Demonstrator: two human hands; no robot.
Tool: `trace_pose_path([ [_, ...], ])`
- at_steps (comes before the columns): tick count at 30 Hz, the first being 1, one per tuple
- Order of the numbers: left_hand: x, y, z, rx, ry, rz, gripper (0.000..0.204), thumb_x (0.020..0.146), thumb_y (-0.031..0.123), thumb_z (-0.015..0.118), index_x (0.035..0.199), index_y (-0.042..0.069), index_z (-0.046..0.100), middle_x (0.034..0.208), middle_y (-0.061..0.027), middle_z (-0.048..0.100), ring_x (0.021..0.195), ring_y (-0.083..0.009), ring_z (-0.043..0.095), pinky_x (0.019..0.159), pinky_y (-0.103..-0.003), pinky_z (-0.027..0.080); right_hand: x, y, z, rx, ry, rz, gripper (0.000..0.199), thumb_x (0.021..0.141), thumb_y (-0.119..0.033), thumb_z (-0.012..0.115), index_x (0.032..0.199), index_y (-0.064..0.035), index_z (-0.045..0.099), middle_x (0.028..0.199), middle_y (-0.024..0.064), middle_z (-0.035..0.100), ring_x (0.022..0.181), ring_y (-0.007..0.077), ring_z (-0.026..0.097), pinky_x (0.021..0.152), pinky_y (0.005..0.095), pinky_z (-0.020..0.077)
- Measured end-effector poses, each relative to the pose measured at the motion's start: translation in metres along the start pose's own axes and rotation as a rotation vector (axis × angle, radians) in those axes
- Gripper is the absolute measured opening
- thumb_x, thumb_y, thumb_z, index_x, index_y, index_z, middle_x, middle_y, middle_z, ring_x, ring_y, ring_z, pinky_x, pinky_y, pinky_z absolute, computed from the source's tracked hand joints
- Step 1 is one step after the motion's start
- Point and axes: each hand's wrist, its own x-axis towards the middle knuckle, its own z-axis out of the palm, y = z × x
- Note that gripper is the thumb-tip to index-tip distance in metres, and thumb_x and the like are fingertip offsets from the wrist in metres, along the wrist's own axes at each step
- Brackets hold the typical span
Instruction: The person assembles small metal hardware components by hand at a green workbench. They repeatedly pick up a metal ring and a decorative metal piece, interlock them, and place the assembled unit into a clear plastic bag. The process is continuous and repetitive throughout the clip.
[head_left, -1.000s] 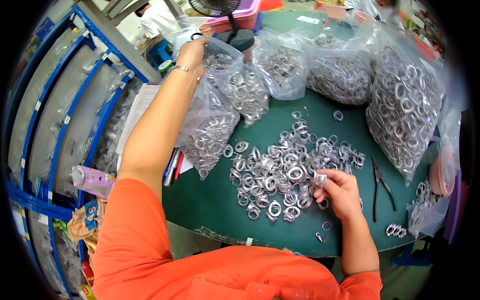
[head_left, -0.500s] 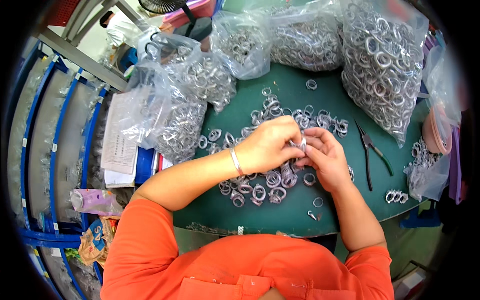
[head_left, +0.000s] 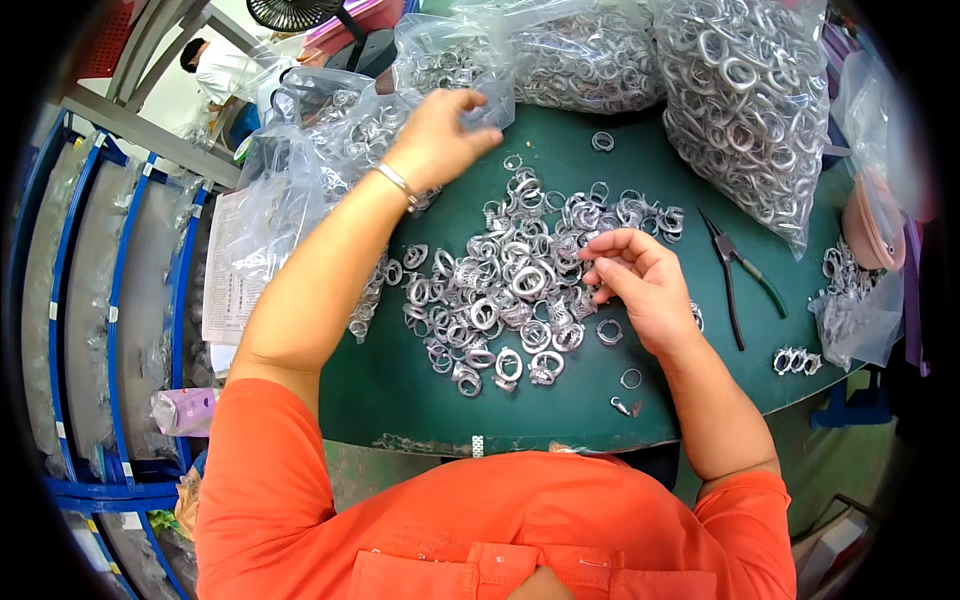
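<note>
A heap of silver-grey metal rings (head_left: 484, 314), some in linked clusters, is spread over the green table. My left hand (head_left: 440, 140) is raised beyond its far left side, in front of the clear bags. Its thumb and fingers are apart, and nothing shows between them. Over the heap's right edge is my right hand (head_left: 645, 290), with loosely bent, separated fingers. Its fingertips border on rings behind them, and I see nothing held. A single ring (head_left: 609, 332) lies just below that hand. Closer to me are a thin ring (head_left: 630, 378) and a small metal piece (head_left: 620, 406).
Clear bags of rings (head_left: 745, 110) line the far side. Pliers (head_left: 735, 270) lie to the right, near a ring cluster (head_left: 797, 361) and a pink tub (head_left: 873, 225). Blue-framed racks (head_left: 118, 300) stand at left. A fan (head_left: 295, 12) and another person (head_left: 225, 70) are behind.
My hands have separated from the ring piece between them. The left has swung up and left toward the bags; the right stays over the heap. The view has shifted slightly.
</note>
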Motion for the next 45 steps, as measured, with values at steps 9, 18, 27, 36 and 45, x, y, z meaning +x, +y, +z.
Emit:
trace_pose_path([
  [9, -0.017, 0.009, 0.073, 0.099, -0.082, 0.096, 0.016, 0.08, 0.015, 0.069, 0.088, 0.002, 0.064, 0.085, -0.0173, 0.066, 0.077, -0.0372, 0.063, 0.071, -0.042, 0.05, 0.001, 0.002, 0.0, 0.003, -0.032, -0.013, 0.011, 0.09, -0.001, 0.056, 0.099, 0.0, 0.061, 0.097, 0.0064, 0.065, 0.081, 0.0107, 0.062, 0.062, 0.0227, 0.051],
  [18, -0.045, 0.053, 0.038, -0.882, -0.289, -0.243, 0.017, 0.091, 0.007, 0.06, 0.105, -0.002, 0.062, 0.09, -0.0042, 0.067, 0.073, -0.0094, 0.061, 0.063, -0.022, 0.051, 0.002, 0.004, -0.001, 0.04, 0.005, -0.054, 0.028, 0.088, -0.001, 0.06, 0.115, -0.0005, 0.054, 0.108, 0.0089, 0.059, 0.084, 0.0116, 0.06, 0.065, 0.024, 0.0511],
  [27, -0.116, 0.07, 0.058, -1.366, -0.188, -0.361, 0.017, 0.092, 0.007, 0.06, 0.106, -0.001, 0.059, 0.093, -0.0089, 0.067, 0.072, -0.0132, 0.064, 0.061, -0.024, 0.054, -0.002, 0.006, 0.004, -0.078, -0.163, -0.083, 0.028, 0.087, 0.003, 0.061, 0.115, 0.0011, 0.057, 0.094, 0.0038, 0.063, 0.078, 0.0067, 0.06, 0.067, 0.0216, 0.0501],
  [36, -0.14, 0.072, 0.069, -1.434, 0.006, -0.281, 0.02, 0.096, 0.008, 0.054, 0.112, -0.004, 0.057, 0.097, -0.0107, 0.066, 0.077, -0.0178, 0.066, 0.072, -0.03, 0.058, -0.007, 0.004, 0.01, -0.016, -0.092, -0.149, 0.022, 0.088, 0.003, 0.059, 0.11, 0.0015, 0.058, 0.09, 0.0045, 0.064, 0.075, 0.0066, 0.059, 0.065, 0.0214, 0.0499],
  [45, -0.147, 0.075, 0.074, -1.199, 0.01, -0.005, 0.027, 0.085, -0.004, 0.064, 0.111, -0.006, 0.058, 0.109, -0.0079, 0.051, 0.102, -0.0172, 0.057, 0.083, -0.028, 0.054, -0.012, 0.007, 0.018, -0.447, -0.105, -0.492, 0.023, 0.083, 0.005, 0.062, 0.105, -0.0016, 0.064, 0.098, 0.0117, 0.063, 0.084, 0.0203, 0.062, 0.071, 0.0284, 0.0509],
])
